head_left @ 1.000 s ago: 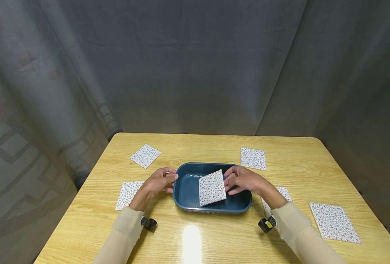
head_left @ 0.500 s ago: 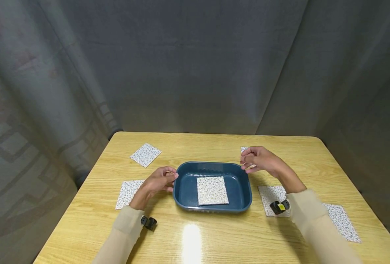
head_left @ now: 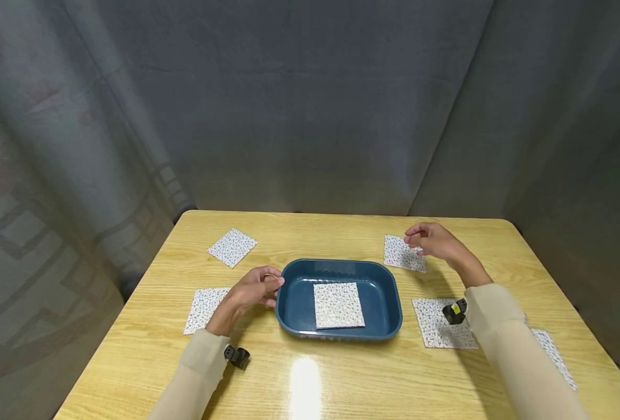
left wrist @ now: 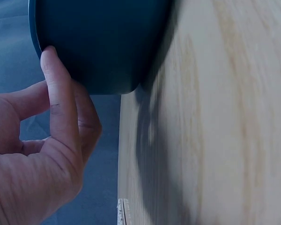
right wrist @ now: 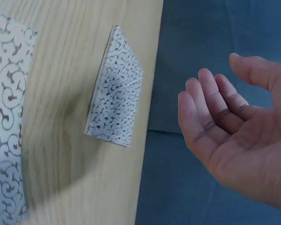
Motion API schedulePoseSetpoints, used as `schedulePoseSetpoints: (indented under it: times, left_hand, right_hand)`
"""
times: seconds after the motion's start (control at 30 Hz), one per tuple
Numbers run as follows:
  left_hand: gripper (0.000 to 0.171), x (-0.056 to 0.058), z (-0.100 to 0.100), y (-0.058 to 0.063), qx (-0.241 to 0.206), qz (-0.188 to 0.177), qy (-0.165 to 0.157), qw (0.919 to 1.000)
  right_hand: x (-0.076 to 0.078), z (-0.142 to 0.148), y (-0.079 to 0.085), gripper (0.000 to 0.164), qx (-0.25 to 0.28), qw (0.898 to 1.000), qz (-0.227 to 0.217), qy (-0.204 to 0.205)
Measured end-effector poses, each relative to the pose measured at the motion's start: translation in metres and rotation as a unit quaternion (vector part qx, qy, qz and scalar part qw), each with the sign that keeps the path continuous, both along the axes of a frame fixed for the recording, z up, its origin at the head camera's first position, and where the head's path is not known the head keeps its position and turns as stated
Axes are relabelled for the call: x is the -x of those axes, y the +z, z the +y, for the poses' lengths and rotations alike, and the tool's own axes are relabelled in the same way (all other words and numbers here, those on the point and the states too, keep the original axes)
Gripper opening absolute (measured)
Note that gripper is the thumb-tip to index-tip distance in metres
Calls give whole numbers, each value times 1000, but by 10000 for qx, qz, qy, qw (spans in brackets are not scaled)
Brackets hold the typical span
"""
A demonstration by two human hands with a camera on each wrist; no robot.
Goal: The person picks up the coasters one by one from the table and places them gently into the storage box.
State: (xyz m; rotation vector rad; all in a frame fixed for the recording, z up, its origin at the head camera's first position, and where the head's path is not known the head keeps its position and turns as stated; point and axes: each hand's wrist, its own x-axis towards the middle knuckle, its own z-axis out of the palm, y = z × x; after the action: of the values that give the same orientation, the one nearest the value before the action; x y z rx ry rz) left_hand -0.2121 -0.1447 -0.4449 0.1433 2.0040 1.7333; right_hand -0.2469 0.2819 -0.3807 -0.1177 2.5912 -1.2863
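A dark blue basin (head_left: 378,303) stands mid-table with a thin square (head_left: 338,306), white with a dark scroll pattern, lying flat inside. At its left end, my left hand (head_left: 252,287) holds the rim with bent fingers. In the left wrist view, a fingertip of the left hand (left wrist: 61,122) meets the basin (left wrist: 103,42) near its rim. My right hand (head_left: 438,242) hovers over the right part of the back-right patterned square (head_left: 396,251), apart from it. The right wrist view shows the right hand (right wrist: 239,126) with loosely bent fingers and nothing between them, beside the patterned square (right wrist: 117,93).
More patterned squares lie at the back left (head_left: 233,247), at the left partly under the left forearm (head_left: 205,306), and at the right (head_left: 441,332). Another square (head_left: 553,356) is partly covered by the right sleeve (head_left: 509,338). Grey curtains (head_left: 299,116) surround the wooden table (head_left: 357,379).
My right hand has let go of the patterned square, which now lies flat in the basin. It has moved out rightward and back, over another square. The left hand has stayed at the rim.
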Motion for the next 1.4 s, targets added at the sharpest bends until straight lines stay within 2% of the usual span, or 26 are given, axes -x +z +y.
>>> schedulePoseSetpoints:
  times: [0.2,0.37,0.6,0.77,1.07,1.17,1.4]
  left_hand:
    - [26,-1,0,2,30,1,53,10000]
    - [24,-2,1,2,12,12,39,10000]
    - [26,-3,1,1,16,9,23,10000]
    - [26,-3,1,1,14,-42,33,10000]
    - [24,-2,1,0,22,42,19,10000]
    - [24,-2,0,-1,24,58,22,10000]
    - [24,-2,1,-1,39,40,12,10000]
  right_hand:
    - [9,3,-6,37,-181,9995,219,115]
    - [19,7,-19,38,-292,9981,517,149]
    - [24,13,-34,53,-1080,9910,782,147]
    - [25,16,-40,67,-1403,9872,706,273]
    - [32,12,-51,96,-1554,9856,563,361]
    - [33,10,-55,100,-1549,9857,557,374]
    - [33,10,-60,100,-1583,9863,207,404]
